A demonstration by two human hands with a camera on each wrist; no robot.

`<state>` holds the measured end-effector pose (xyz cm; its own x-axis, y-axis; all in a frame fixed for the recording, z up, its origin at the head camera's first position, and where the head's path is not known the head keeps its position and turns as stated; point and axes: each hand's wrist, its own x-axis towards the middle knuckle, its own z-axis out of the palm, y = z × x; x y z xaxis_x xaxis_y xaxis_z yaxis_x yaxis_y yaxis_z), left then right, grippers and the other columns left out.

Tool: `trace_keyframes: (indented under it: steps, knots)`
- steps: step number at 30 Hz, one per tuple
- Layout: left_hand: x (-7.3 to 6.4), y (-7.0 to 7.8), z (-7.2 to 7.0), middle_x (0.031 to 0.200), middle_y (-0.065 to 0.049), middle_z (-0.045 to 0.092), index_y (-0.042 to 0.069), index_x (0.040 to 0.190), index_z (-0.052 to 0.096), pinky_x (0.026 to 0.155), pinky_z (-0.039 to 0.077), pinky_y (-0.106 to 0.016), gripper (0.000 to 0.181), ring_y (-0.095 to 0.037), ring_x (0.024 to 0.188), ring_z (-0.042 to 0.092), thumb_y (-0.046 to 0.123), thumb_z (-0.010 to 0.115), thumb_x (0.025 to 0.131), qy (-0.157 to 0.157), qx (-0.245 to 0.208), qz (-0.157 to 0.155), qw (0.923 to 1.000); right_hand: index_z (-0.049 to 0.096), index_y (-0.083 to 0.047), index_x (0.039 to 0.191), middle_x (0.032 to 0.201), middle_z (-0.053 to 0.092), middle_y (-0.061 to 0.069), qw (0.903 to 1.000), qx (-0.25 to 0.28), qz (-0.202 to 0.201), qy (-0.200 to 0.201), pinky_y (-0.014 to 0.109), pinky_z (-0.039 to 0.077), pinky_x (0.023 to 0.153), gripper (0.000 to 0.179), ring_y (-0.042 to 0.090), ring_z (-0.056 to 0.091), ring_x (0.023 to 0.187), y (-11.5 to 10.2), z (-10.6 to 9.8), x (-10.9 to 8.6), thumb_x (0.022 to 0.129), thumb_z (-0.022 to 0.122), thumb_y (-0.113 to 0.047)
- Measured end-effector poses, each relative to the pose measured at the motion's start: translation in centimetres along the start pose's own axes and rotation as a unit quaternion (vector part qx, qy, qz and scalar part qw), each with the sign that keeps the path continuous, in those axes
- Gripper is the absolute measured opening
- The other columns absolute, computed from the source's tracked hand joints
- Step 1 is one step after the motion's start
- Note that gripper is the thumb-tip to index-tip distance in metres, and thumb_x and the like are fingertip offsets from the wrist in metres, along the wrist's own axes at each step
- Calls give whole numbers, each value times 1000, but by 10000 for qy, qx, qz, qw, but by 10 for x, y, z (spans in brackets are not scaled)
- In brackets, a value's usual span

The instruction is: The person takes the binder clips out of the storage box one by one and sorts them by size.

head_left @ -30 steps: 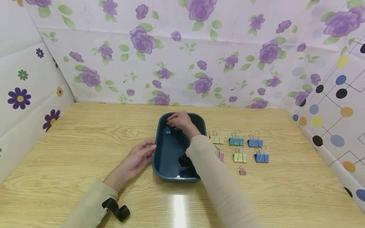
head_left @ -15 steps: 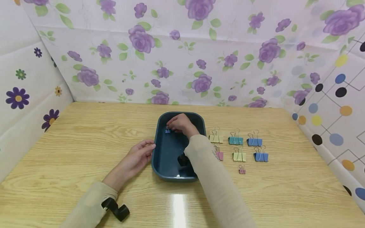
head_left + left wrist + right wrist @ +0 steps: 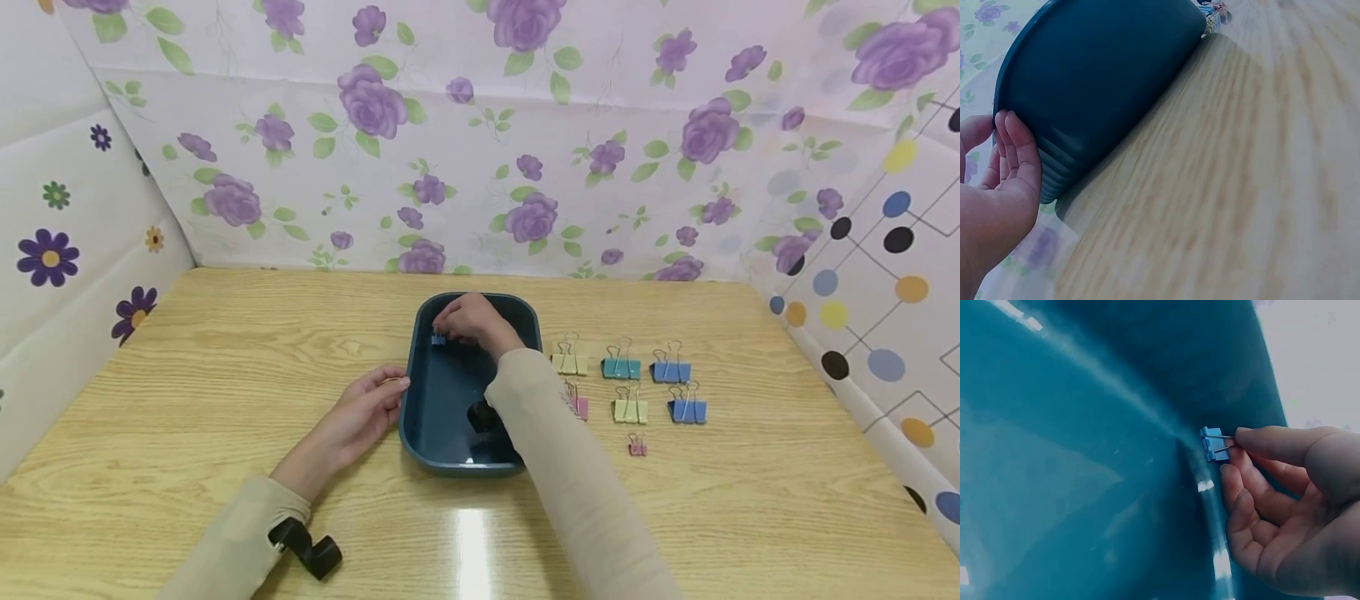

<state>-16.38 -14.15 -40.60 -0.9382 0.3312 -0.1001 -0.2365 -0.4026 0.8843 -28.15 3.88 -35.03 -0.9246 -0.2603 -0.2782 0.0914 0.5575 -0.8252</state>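
A small blue binder clip (image 3: 1215, 445) is pinched by its wire handles between the thumb and fingers of my right hand (image 3: 1291, 481). In the head view this right hand (image 3: 474, 321) reaches into a dark teal plastic tray (image 3: 450, 400), and the clip (image 3: 438, 339) shows near the tray's far left corner. The right wrist view has it close to the inner wall. My left hand (image 3: 371, 408) holds the tray's left rim; in the left wrist view the thumb lies at the rim and the fingertips (image 3: 1013, 119) touch the outer wall.
Right of the tray stand several larger binder clips: yellow (image 3: 570, 364), teal (image 3: 621, 368), blue (image 3: 671, 372), another yellow (image 3: 631, 411), another blue (image 3: 687, 411) and a pink one (image 3: 579, 407) partly behind the sleeve. A small pink clip (image 3: 637, 447) sits nearer. Floral cloth (image 3: 465, 167) backs the wooden table (image 3: 225, 375).
My right hand has closed its fingertips onto the small blue clip's handles, and the clip has shifted slightly toward the tray's far end. My left hand stays at the rim.
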Motion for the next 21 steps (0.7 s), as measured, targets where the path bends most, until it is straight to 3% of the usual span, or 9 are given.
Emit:
trace_keyframes:
  steps: [7,16,21]
  knots:
    - [1,-1,0,87,-2,60,5,98,53,72,47,-24,10,-10,77,56,-2,45,99,36,1,13,10000,72,-2,100,85,64,5,9999,103,-101,-54,32,50,71,13,15,58,75,-18,-8,-3,91,67,-10]
    - [1,0,0,87,-2,59,4,99,52,72,47,-23,9,-10,77,55,-2,46,99,61,12,-5,10000,72,-3,104,86,64,6,9996,-19,-269,-6,24,49,64,15,14,58,74,-31,-23,-12,92,66,-11]
    - [0,0,0,88,-2,59,4,99,52,72,47,-23,9,-10,77,55,-2,46,98,50,-4,2,10000,71,-3,105,89,64,7,9986,-210,-495,7,25,50,67,17,14,58,76,-33,-35,-21,93,65,-12]
